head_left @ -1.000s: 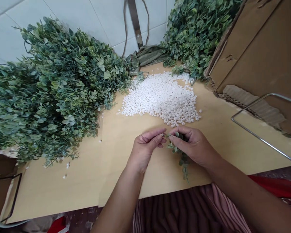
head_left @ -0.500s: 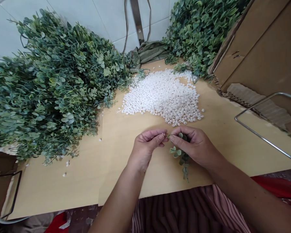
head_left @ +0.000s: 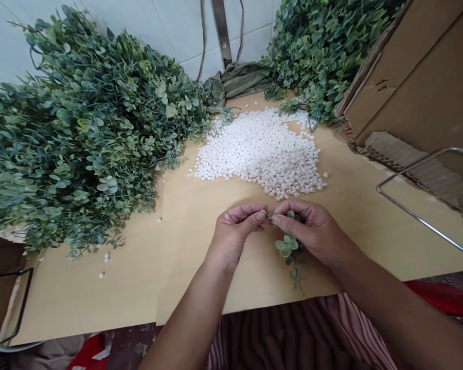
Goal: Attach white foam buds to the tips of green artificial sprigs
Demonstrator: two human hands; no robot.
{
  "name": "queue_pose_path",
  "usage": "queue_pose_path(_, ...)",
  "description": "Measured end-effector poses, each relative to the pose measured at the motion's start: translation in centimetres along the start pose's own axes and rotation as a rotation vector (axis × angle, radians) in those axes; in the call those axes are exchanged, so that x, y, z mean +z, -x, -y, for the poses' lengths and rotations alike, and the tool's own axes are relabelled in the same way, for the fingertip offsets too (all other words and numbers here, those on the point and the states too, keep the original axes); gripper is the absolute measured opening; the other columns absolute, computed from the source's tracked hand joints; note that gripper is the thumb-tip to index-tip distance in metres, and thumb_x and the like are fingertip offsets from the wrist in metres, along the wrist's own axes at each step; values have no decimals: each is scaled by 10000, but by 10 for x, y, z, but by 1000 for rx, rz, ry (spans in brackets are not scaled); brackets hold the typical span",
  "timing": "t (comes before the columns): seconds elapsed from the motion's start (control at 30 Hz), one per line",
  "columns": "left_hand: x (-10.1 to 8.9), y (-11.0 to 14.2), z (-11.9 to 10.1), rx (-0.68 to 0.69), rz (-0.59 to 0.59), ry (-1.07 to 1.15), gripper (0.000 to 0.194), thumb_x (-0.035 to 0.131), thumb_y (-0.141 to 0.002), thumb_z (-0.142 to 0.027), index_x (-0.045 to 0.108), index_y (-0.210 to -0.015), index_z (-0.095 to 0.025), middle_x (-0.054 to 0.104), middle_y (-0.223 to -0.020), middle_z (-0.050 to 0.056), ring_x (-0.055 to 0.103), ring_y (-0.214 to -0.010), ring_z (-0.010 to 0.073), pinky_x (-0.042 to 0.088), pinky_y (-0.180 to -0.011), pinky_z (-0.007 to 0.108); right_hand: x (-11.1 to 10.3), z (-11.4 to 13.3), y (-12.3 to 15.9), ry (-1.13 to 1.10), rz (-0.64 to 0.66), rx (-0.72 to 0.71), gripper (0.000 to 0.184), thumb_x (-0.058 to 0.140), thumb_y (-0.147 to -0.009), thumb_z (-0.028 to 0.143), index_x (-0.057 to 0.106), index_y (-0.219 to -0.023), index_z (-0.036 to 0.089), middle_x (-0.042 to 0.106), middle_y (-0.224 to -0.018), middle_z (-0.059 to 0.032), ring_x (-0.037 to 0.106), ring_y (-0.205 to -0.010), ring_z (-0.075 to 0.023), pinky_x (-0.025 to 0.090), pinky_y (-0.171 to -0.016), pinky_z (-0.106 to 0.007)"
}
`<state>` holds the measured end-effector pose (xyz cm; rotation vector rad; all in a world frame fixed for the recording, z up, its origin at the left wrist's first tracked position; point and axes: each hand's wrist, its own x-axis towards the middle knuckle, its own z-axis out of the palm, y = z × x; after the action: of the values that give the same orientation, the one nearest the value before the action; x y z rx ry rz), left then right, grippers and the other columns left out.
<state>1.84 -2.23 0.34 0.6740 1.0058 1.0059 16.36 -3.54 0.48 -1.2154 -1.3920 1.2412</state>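
Note:
Close in front of me, my right hand (head_left: 306,226) pinches a sprig of artificial greenery (head_left: 288,245) near one end, and its round leaves hang down below the fingers. My left hand (head_left: 242,226) is closed in a pinch, fingertips almost meeting those of the right. A small white bead-like piece (head_left: 264,211) shows at its thumb and forefinger. Whether that piece touches the sprig's tip is too small to tell. Just beyond both hands spreads a pile of small white pieces (head_left: 258,151) on the tan tabletop (head_left: 193,272).
A large heap of artificial greenery (head_left: 88,133) fills the left side, with a second heap (head_left: 324,56) at the back right. On the right stand a cardboard box (head_left: 412,87) and a bent metal rod (head_left: 420,218). A dark cloth (head_left: 245,79) lies at the back.
The sprig has turned slightly, so its leaves face me more. Both hands stay pinched close together at almost the same spot, while the whole view has shifted a little.

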Motion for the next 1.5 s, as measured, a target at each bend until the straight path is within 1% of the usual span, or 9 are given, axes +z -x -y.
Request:
queue_pose_path(0.23,0,0,0,1,4,9,180,807,-523,-217,716,-669,-166,683,-577,-16,607,-544,74,446,-548,169,1,1,-1,10,-11,7,152,540,-716,265,545,-592,178,477,-528,29,432,-523,-106,359,-503,-225)
queue_pose_path(0.47,0,-1,2,17,5,-22,186,814,-503,-220,717,-652,-166,685,-584,-3,595,-550,91,452,-575,206,1,1,-1,14,-21,-3,144,542,-713,258,553,-594,177,490,-517,32,433,-505,-101,355,-493,-224)
queue_pose_path(0.6,0,-1,2,22,12,-44,185,808,-517,-236,722,-667,-169,686,-593,7,592,-561,102,448,-578,222,1,1,-1,-19,-11,2,138,550,-720,253,568,-605,178,515,-525,29,450,-508,-104,368,-497,-223)
queue_pose_path(0.8,1,1,1,33,44,-102,153,766,-589,-213,737,-737,-189,690,-620,4,579,-579,91,419,-570,207,-1,0,0,-73,15,20,141,559,-731,270,597,-632,176,595,-597,0,526,-605,-133,422,-586,-243)
queue_pose_path(0.93,0,1,1,12,59,-91,141,769,-588,-224,732,-717,-177,680,-597,0,572,-564,82,418,-566,200,-2,0,0,-74,4,37,142,572,-717,276,580,-609,182,555,-562,15,496,-569,-123,410,-560,-238)
queue_pose_path(1.2,-1,-1,-1,-37,38,-38,203,798,-541,-263,719,-697,-161,678,-593,3,597,-556,88,439,-554,193,-1,3,0,-50,1,22,151,564,-704,270,559,-584,179,473,-510,38,425,-503,-100,375,-502,-229)
queue_pose_path(1.33,0,-1,0,-9,14,-49,200,802,-527,-257,722,-683,-162,677,-576,6,594,-552,96,448,-566,207,-1,3,0,-42,2,29,148,560,-706,264,551,-588,176,478,-517,34,427,-513,-102,373,-505,-228)
queue_pose_path(1.5,1,-1,2,40,-4,-67,125,774,-571,-225,724,-675,-177,686,-597,1,582,-559,87,428,-572,205,0,1,0,-25,-9,27,144,562,-712,268,562,-601,177,498,-545,23,447,-542,-112,376,-529,-236)
